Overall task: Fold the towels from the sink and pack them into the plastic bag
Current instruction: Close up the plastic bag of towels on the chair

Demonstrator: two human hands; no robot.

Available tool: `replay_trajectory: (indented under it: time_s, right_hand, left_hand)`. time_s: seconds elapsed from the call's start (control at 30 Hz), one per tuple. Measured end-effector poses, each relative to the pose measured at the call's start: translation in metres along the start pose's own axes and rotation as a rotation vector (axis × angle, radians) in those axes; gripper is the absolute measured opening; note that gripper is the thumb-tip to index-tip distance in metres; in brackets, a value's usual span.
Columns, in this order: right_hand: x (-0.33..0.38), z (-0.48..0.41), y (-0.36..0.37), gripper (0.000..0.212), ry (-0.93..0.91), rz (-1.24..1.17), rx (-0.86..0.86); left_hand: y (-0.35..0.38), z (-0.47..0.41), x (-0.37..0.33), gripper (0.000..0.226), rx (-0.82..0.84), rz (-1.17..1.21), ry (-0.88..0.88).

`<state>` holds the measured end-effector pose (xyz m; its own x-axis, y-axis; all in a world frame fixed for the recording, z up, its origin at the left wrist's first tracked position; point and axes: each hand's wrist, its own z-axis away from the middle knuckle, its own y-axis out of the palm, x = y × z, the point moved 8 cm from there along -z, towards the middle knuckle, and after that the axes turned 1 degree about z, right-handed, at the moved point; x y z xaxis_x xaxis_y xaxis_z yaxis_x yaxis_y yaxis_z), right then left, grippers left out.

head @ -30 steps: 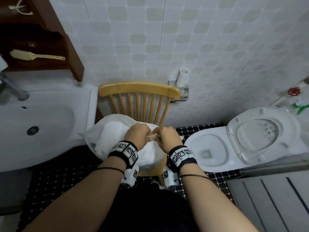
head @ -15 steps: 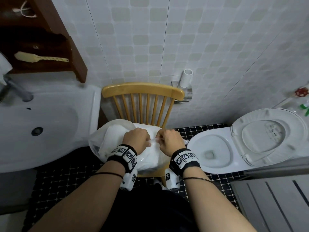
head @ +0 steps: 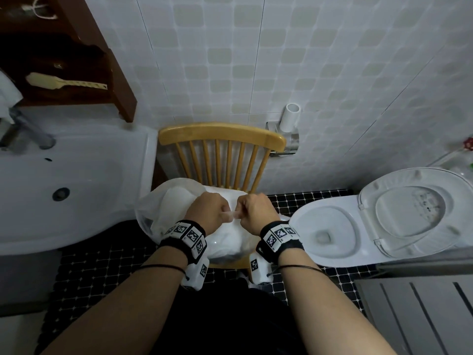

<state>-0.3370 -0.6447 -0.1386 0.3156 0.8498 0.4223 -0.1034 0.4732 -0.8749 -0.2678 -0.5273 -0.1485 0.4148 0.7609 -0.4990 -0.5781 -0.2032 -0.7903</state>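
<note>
As plastic bag (head: 153, 213) sits on chair (head: 221, 131), I note left hand (head: 208, 212), right hand (head: 257, 213) both fisted on its handles; taut strand (head: 231, 214) runs left-right between them, equally near.

One wide-angle camera sits on the person's head and looks forward and steeply down. Both forearms (head: 143, 290) run in from the bottom edge and converge just below the middle of the frame, where the left hand (head: 208, 213) and right hand (head: 258, 213) meet over the plastic bag (head: 151, 213), close to the lens. The chair (head: 221, 133) stands straight ahead, seen from above, its back against the tiled wall (head: 230, 73) that fills the upper half. The sink (head: 102, 180) falls at the left edge and the toilet (head: 299, 221) at the right, both bowed by the lens. The wooden shelf (head: 120, 80) sits in the upper left corner. The dark floor (head: 102, 267) shows below the chair, on either side of the arms.
</note>
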Motion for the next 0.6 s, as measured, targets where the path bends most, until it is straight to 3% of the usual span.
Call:
replay_trajectory:
  time_s: [0.1,0.2,0.37,0.5,0.6]
  right_hand:
    - [-0.001,-0.002,0.005,0.017,-0.028,-0.011,-0.006]
    - [0.001,-0.002,0.008,0.016,-0.043,-0.035,0.002]
    - [0.007,-0.001,0.006,0.016,-0.057,0.077,0.008]
    - [-0.003,-0.007,0.005,0.012,-0.049,0.033,0.001]
    - [-0.003,-0.007,0.009,0.009,-0.076,-0.018,-0.011]
  left_hand:
    - [0.001,-0.002,0.002,0.024,0.017,0.011,0.013]
    - [0.002,-0.003,0.0,0.015,0.025,0.009,0.022]
    - [0.001,0.0,0.0,0.021,-0.013,0.009,0.013]
    - [-0.009,0.0,0.005,0.021,-0.051,-0.013,0.02]
    - [-0.011,0.001,0.004,0.01,-0.054,-0.031,0.021]
